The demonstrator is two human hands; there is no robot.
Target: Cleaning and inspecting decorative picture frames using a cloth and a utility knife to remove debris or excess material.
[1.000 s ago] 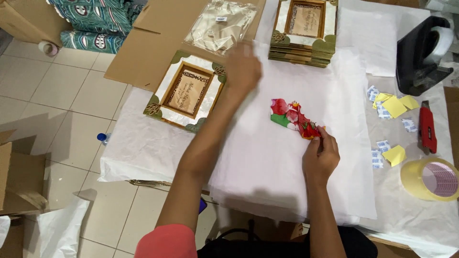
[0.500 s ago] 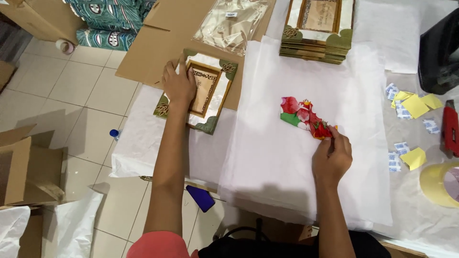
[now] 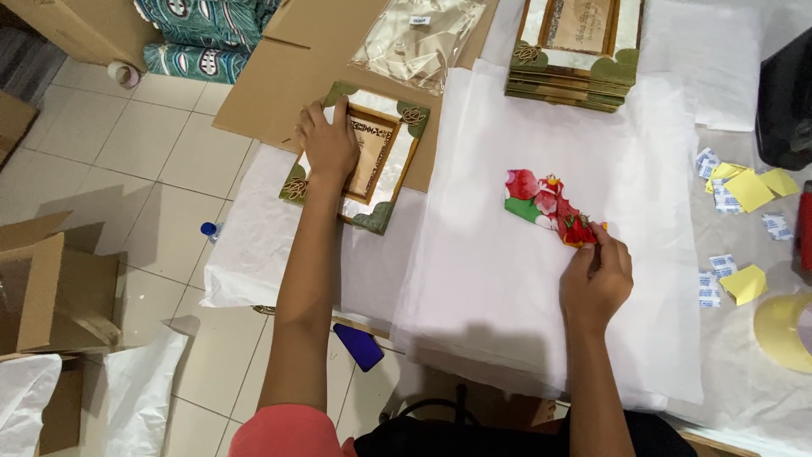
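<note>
My left hand point(image 3: 328, 142) lies on a decorated picture frame point(image 3: 382, 166) with green corners and a cream border, gripping its left side at the table's left end. My right hand point(image 3: 597, 276) pinches the lower right end of a small red, pink and green floral fabric piece point(image 3: 545, 203), which lies on a stack of white tissue paper point(image 3: 550, 313).
A stack of similar frames point(image 3: 579, 51) sits at the back, beside a clear plastic bag point(image 3: 419, 38) on brown cardboard point(image 3: 279, 85). Yellow notes and small sachets point(image 3: 736, 190) and a tape roll point(image 3: 782, 332) lie at the right. Cardboard boxes point(image 3: 51, 296) stand on the tiled floor.
My left hand moved from the middle of the table leftward onto the single frame and now grips it. My right hand stayed on the floral piece.
</note>
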